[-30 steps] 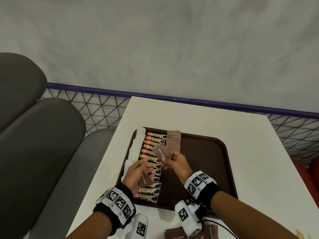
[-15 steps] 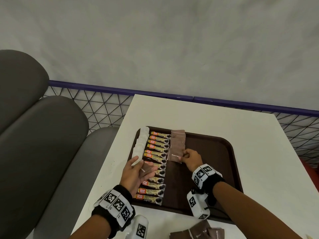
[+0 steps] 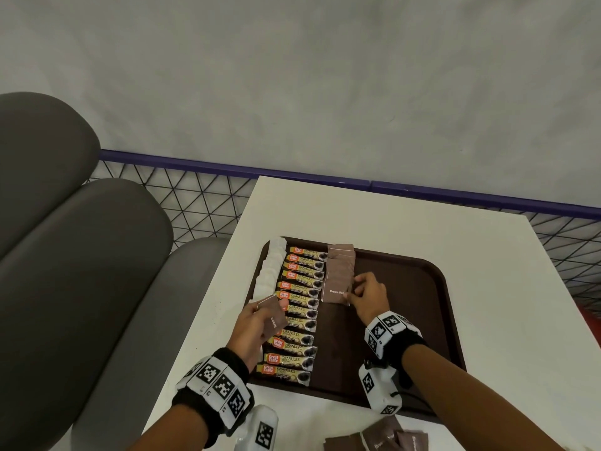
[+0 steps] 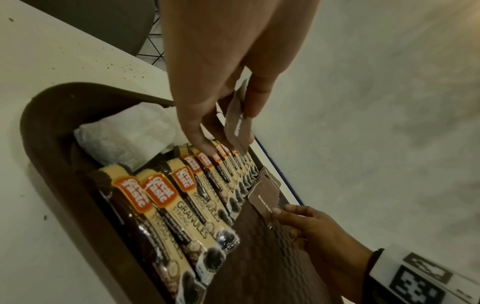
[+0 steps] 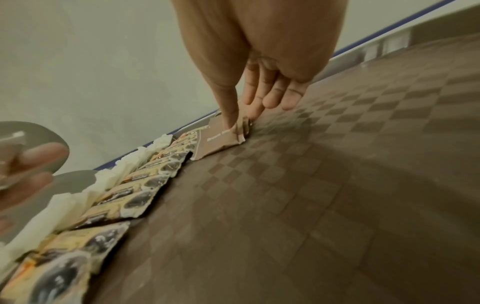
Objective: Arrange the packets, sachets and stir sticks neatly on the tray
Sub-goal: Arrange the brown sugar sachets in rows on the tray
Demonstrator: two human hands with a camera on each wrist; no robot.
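Observation:
A brown tray point(image 3: 452, 320) lies on the white table. On its left side run a column of white sachets point(image 3: 271, 271), a column of coffee granule packets point(image 3: 299, 307) and a shorter column of brown sugar sachets point(image 3: 340, 265). My right hand point(image 3: 353, 292) pinches the right edge of the nearest brown sugar sachet point(image 3: 335, 291), which lies flat on the tray; the thumb point(image 5: 230, 123) presses on the sachet point(image 5: 218, 142). My left hand point(image 3: 260, 320) hovers over the coffee packets and holds a few more brown sachets point(image 3: 272, 315) between thumb and fingers point(image 4: 197, 142).
More loose brown sachets point(image 3: 380, 437) lie on the table's near edge, in front of the tray. Grey seat cushions point(image 3: 81, 255) stand to the left. A wire mesh rail with a purple top bar point(image 3: 201, 196) runs behind the table.
My right hand took a brown sachet from the left hand's bundle, carried it forward and laid it at the near end of the brown column. The left hand barely moved.

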